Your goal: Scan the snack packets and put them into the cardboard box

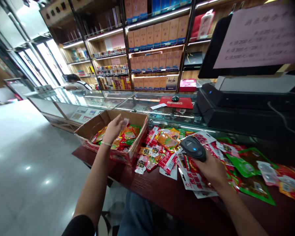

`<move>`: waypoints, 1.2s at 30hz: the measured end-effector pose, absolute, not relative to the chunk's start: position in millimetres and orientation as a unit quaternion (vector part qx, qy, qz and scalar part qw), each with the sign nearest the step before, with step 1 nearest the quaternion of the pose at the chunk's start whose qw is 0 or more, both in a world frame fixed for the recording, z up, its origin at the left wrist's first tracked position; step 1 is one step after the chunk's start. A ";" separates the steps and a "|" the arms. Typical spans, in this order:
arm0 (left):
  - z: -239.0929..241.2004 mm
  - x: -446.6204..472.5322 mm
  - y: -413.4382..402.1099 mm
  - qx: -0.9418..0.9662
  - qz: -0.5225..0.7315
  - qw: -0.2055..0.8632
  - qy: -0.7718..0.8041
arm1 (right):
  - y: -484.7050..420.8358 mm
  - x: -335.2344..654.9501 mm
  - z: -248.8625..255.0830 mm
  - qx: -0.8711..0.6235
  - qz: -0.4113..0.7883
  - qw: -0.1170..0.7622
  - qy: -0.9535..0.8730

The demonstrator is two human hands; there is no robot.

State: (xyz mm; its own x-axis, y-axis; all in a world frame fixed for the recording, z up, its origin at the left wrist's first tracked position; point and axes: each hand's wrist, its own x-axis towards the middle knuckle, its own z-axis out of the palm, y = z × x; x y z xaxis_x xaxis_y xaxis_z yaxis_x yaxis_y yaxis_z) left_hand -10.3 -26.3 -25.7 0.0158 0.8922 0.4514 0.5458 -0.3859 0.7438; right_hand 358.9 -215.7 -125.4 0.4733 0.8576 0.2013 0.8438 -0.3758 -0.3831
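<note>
Snack packet [125, 123] looks pinched in left hand [115, 127] fingers, just above the cardboard box [94, 126] — blurred. Best kept low, inside the walls. Right hand [212, 169] fingers wrapped shut round barcode scanner [193, 147], loose packets [166, 141] under them on the tabletop [167, 193] — POS terminal [236, 105] beyond crowds the reach.

Your table [162, 196], dark red-brown, runs from the lower middle of the frame to the lower right. At its left end, near the centre of the frame, stands an open cardboard box [139, 139]. Touching the box's right side, a loose heap of packets [166, 142] spreads across the top, overlapping one another, with green packets [243, 165] flat at the right.
</note>
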 end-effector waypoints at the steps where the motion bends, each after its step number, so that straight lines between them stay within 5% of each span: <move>1: -29.3 -18.4 -22.3 0.685 0.458 0.183 0.536 | -215.3 358.8 -126.0 -0.828 0.014 0.224 -0.513; 11: -21.8 60.7 -90.6 0.793 0.438 0.165 0.389 | -215.5 362.0 -123.4 -0.822 0.013 0.277 -0.498; 16: -62.4 138.6 -90.1 0.856 0.364 0.202 0.306 | -215.4 367.7 -124.2 -0.812 0.005 0.302 -0.499; 24: -151.0 176.4 -53.1 0.926 0.194 0.087 0.311 | -214.3 371.8 -122.4 -0.815 -0.004 0.311 -0.489; 36: -142.2 167.6 -67.9 0.879 0.239 0.154 0.383 | -215.0 368.7 -121.8 -0.827 0.005 0.291 -0.480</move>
